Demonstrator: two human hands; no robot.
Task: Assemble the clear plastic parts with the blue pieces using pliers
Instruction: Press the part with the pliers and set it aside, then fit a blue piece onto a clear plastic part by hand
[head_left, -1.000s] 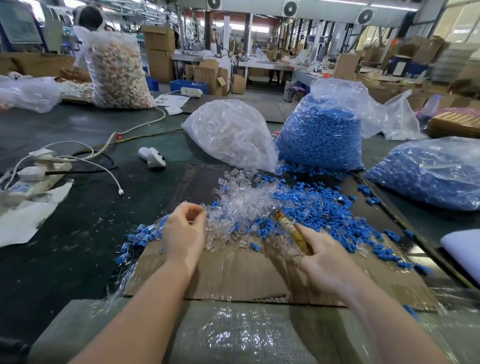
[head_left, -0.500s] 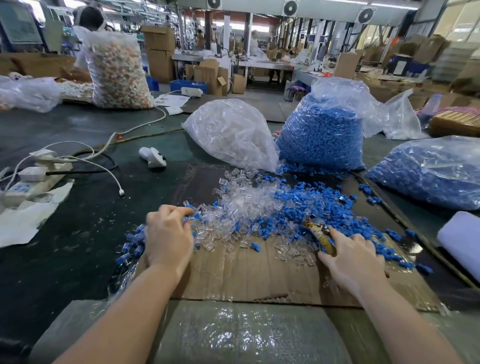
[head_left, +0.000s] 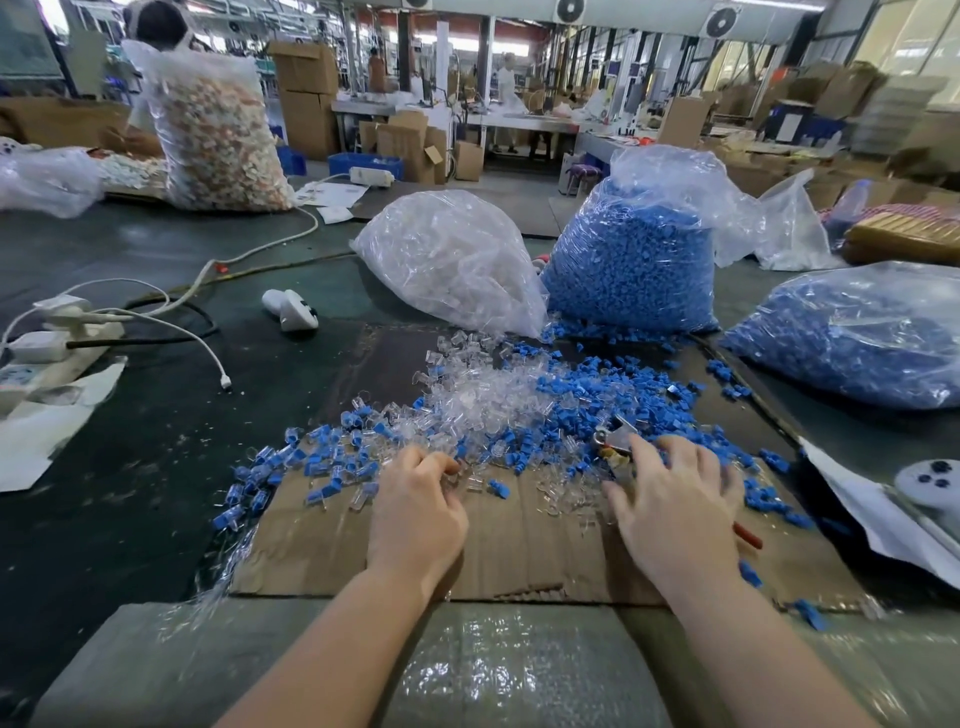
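Observation:
A loose heap of clear plastic parts (head_left: 483, 400) lies on a cardboard sheet (head_left: 519, 551), mixed on its right with scattered blue pieces (head_left: 597, 400). Joined blue-and-clear pieces (head_left: 275, 462) are strewn at the sheet's left edge. My left hand (head_left: 415, 514) is at the near edge of the clear heap, fingers curled, thumb and forefinger tips meeting on a clear part. My right hand (head_left: 675, 504) lies with spread fingers over the pliers (head_left: 615, 439). Their metal jaws stick out past my forefinger, and a red handle tip shows behind the hand.
Behind the sheet stand a bag of clear parts (head_left: 452, 260) and a bag of blue pieces (head_left: 634, 260); another blue bag (head_left: 852, 338) lies right. A power strip with cables (head_left: 52, 343) and a white controller (head_left: 291, 309) sit left. Bubble wrap (head_left: 467, 665) covers the near edge.
My left hand went left to the joined pieces, then came back to the clear heap. My right hand swung right and lowered the pliers onto the sheet, its fingers now spread.

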